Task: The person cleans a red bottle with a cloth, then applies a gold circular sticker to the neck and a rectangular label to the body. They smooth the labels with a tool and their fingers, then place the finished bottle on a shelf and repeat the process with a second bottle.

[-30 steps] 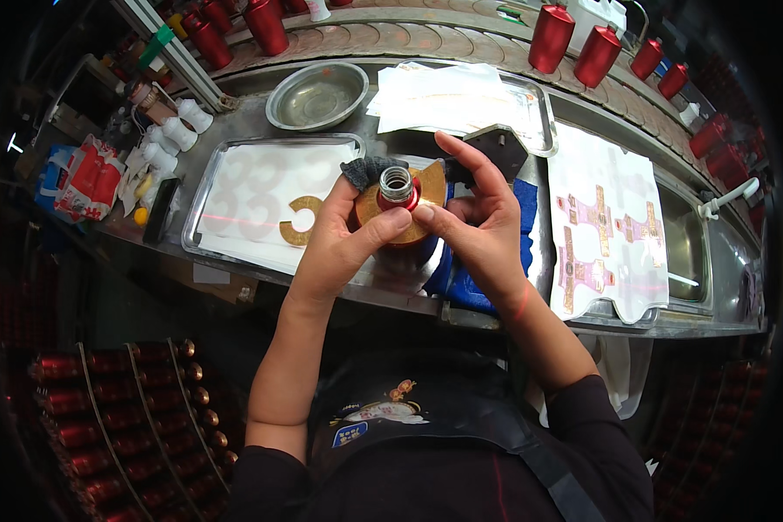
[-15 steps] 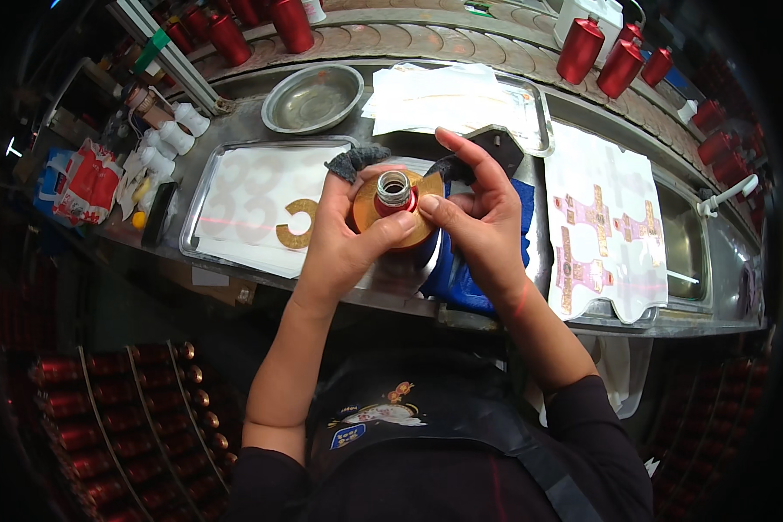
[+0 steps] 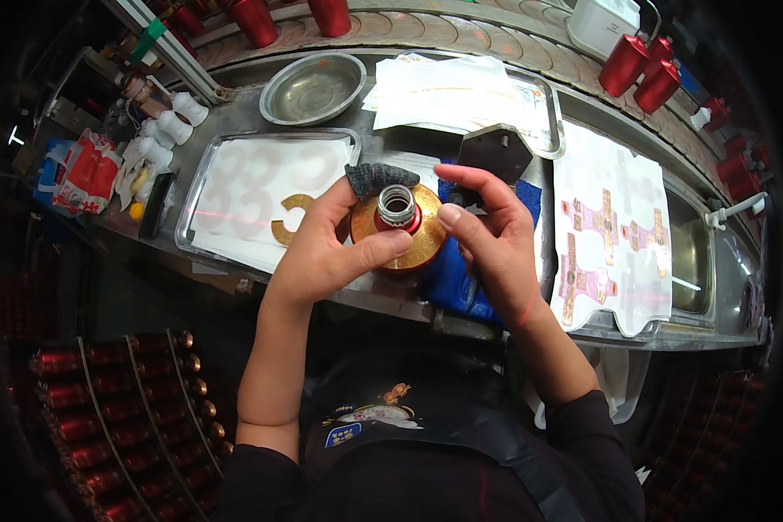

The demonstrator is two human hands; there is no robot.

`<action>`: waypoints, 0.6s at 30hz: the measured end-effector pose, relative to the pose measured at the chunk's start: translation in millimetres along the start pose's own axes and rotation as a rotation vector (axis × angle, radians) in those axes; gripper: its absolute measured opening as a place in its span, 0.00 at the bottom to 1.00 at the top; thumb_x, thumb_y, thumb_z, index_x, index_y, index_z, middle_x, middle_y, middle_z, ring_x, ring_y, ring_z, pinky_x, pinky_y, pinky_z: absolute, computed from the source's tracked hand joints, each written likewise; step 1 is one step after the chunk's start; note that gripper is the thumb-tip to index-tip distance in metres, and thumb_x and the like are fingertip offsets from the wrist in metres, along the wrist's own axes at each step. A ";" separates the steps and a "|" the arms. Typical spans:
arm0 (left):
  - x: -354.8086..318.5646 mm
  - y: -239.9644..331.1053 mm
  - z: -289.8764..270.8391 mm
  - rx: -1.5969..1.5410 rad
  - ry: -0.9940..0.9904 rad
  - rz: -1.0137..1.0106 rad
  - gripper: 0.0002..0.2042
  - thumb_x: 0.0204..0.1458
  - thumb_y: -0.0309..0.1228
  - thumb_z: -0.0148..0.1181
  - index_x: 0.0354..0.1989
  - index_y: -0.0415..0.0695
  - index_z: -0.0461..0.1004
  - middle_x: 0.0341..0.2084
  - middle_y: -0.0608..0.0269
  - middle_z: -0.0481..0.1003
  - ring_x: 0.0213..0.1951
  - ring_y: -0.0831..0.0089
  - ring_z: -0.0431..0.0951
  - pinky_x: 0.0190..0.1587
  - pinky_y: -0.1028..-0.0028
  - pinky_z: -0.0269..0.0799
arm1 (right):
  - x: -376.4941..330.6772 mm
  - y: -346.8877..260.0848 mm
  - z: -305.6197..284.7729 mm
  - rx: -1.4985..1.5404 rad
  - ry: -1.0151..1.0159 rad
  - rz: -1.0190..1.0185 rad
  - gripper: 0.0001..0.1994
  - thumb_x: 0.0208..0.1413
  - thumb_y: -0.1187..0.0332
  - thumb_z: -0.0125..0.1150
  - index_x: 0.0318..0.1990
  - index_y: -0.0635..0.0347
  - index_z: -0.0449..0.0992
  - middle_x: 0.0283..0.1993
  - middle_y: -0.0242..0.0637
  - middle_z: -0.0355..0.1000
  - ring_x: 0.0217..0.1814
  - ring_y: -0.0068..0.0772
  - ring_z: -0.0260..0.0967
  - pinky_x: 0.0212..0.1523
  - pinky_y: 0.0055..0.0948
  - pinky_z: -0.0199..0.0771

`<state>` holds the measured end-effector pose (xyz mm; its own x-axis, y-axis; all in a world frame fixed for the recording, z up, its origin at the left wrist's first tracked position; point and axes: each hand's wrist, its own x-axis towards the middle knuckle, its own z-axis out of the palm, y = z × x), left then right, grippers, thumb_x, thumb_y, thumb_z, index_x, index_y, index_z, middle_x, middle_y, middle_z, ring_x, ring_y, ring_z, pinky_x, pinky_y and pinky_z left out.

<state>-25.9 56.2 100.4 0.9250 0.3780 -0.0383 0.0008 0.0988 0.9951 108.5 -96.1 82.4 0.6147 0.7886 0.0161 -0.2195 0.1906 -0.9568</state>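
My left hand [image 3: 326, 248] is closed around a red bottle [image 3: 381, 228] whose bare threaded neck [image 3: 398, 205] points up at me. A gold ring-shaped decal [image 3: 422, 237] lies around the bottle's shoulder, with my left thumb resting on it. Dark grey cloth [image 3: 381, 179] wraps a finger of that hand behind the neck. My right hand [image 3: 491, 239] is at the bottle's right side, thumb and forefinger apart with nothing between them. Its thumb tip is at the decal's edge; I cannot tell if it touches. The lower bottle is hidden.
On the left, a tray [image 3: 183, 228] holds a white sheet with one gold C-shaped decal [image 3: 284, 228]. Behind are a metal bowl [image 3: 274, 109] and paper sheets [image 3: 444, 91]. Pink-and-gold decals [image 3: 596, 226] lie at right beside a sink [image 3: 692, 252]. Red bottles [image 3: 625, 65] stand on a conveyor [image 3: 461, 35].
The raised end of the gold decal now lies flat on the bottle's shoulder. My right thumb and forefinger have come off it and spread. Bottles on the conveyor have shifted right.
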 end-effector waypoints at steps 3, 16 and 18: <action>-2.2 -1.4 7.4 -0.042 0.028 0.022 0.25 0.52 0.27 0.68 0.59 0.40 0.69 0.50 0.62 0.75 0.53 0.75 0.75 0.58 0.72 0.70 | 7.2 1.2 -0.6 -0.051 -0.061 0.021 0.19 0.59 0.71 0.65 0.57 0.64 0.73 0.40 0.30 0.75 0.29 0.09 0.64 0.28 0.12 0.61; -2.2 -5.7 14.2 0.012 0.073 0.104 0.24 0.52 0.27 0.65 0.59 0.39 0.72 0.49 0.62 0.76 0.52 0.75 0.75 0.58 0.72 0.70 | -17.1 12.9 1.4 0.009 -0.005 0.065 0.25 0.55 0.66 0.68 0.58 0.62 0.70 0.44 0.29 0.64 0.23 0.06 0.59 0.23 0.12 0.58; -0.1 -7.7 13.5 0.031 0.060 0.133 0.24 0.52 0.27 0.65 0.59 0.39 0.71 0.49 0.62 0.76 0.51 0.75 0.75 0.58 0.72 0.70 | -17.8 24.4 5.4 -0.027 0.034 -0.009 0.26 0.53 0.66 0.72 0.58 0.61 0.70 0.48 0.31 0.61 0.22 0.06 0.58 0.22 0.12 0.58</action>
<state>-20.9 42.9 93.9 0.8934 0.4402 0.0896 -0.1074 0.0157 0.9941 88.1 -102.3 60.4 0.6421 0.7665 0.0156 -0.1936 0.1818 -0.9641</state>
